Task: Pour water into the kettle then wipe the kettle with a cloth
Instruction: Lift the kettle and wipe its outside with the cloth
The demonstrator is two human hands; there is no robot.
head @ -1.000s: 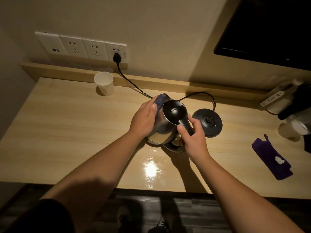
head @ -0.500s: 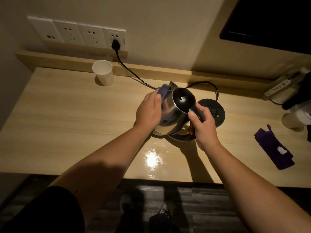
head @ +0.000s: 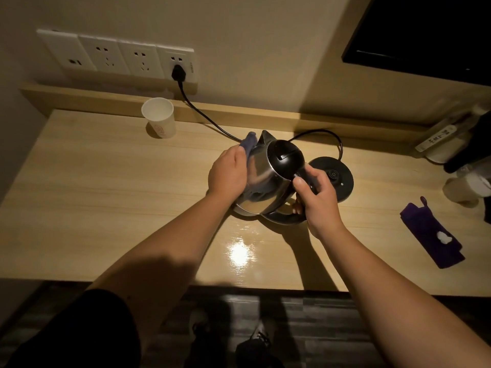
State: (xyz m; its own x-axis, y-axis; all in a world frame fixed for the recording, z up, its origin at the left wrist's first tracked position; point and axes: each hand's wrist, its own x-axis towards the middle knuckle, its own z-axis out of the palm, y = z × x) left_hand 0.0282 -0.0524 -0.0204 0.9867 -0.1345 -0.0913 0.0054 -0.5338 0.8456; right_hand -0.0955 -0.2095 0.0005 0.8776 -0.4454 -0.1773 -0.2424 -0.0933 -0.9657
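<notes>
A steel kettle [head: 265,187] with a black lid is tilted on the wooden table [head: 106,195], its lid facing me and its spout pointing away. My right hand [head: 314,197] grips the kettle's black handle. My left hand [head: 228,173] presses a blue cloth [head: 249,143] against the kettle's left side; most of the cloth is hidden under the palm, with one end sticking out near the spout.
The kettle's black base [head: 333,177] lies just right of the kettle, its cord [head: 204,115] running to a wall socket [head: 179,66]. A white paper cup [head: 159,118] stands at the back left. A purple packet [head: 430,232] and several items [head: 462,166] sit far right.
Both hands and the kettle have shifted slightly right and away. The left hand with the cloth has slid along the kettle's side, and the cloth end now shows near the spout.
</notes>
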